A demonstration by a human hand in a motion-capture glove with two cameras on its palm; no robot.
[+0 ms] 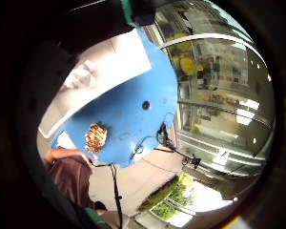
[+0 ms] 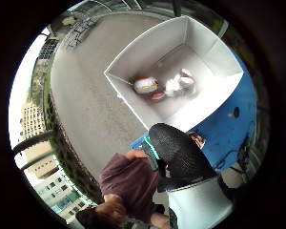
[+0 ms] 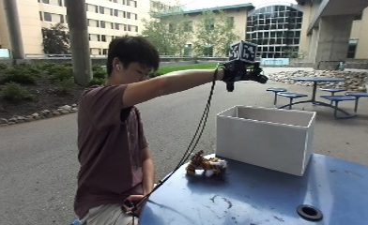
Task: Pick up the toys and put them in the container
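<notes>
Gloved right hand (image 3: 241, 71) raised above white container (image 3: 265, 137), finger state unreadable; tiger toy (image 3: 204, 165) below waits, I risk misjudging the reach.

I see a plain white container (image 3: 265, 140) on the blue counter (image 3: 253, 197), whose surface carries dark scuffs. Just beside the container lies a toy (image 3: 204, 165) striped brown, orange and white. Inside the container are two toys: one (image 2: 146, 85) white with orange and blue, the other (image 2: 179, 83) white with red-pink. My hand (image 3: 240, 70) is gloved in black.
</notes>
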